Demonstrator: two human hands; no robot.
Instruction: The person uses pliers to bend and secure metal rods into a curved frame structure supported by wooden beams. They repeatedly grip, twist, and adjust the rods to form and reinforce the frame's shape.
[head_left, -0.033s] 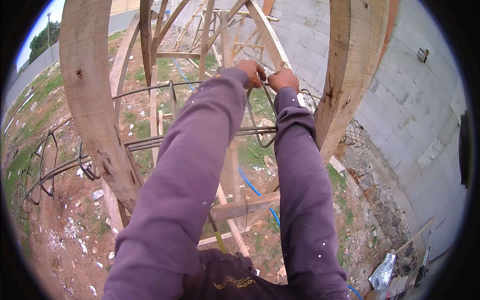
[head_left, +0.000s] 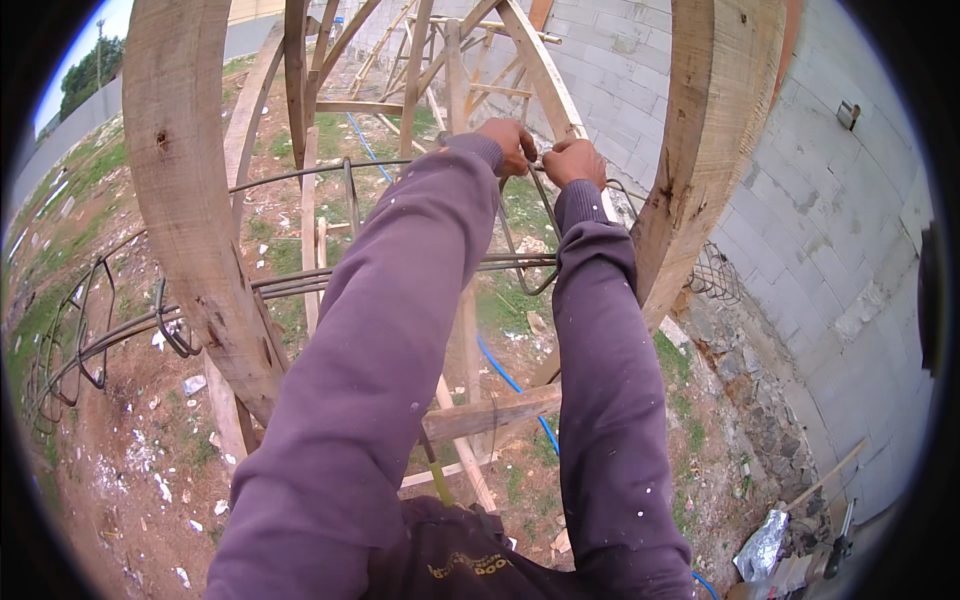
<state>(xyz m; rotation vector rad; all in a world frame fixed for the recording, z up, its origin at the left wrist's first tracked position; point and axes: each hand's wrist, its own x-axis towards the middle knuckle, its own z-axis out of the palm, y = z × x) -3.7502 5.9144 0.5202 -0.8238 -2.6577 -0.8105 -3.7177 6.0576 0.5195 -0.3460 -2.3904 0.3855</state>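
Both my arms reach forward to a rebar cage held between wooden posts. My left hand [head_left: 510, 144] is closed at the top corner of a bent steel stirrup [head_left: 549, 210], its fingers curled downward. Close beside it, my right hand [head_left: 574, 163] is closed in a pinch, knuckles up, over the same corner. What lies between the fingertips of either hand is too small and hidden to make out. A long upper bar [head_left: 290, 176] runs toward the hands, and several lower bars [head_left: 290, 284] pass through the stirrup's lower part.
Thick wooden posts stand at left [head_left: 180, 200] and right [head_left: 700, 140]. A wooden crosspiece [head_left: 495, 410] lies below my arms, with a blue hose [head_left: 500, 365] on the littered ground. A grey block wall [head_left: 810, 200] rises at right. More timber framing [head_left: 415, 80] stands ahead.
The view has shifted very slightly. Both hands stay closed at the same stirrup corner, with hardly any visible movement.
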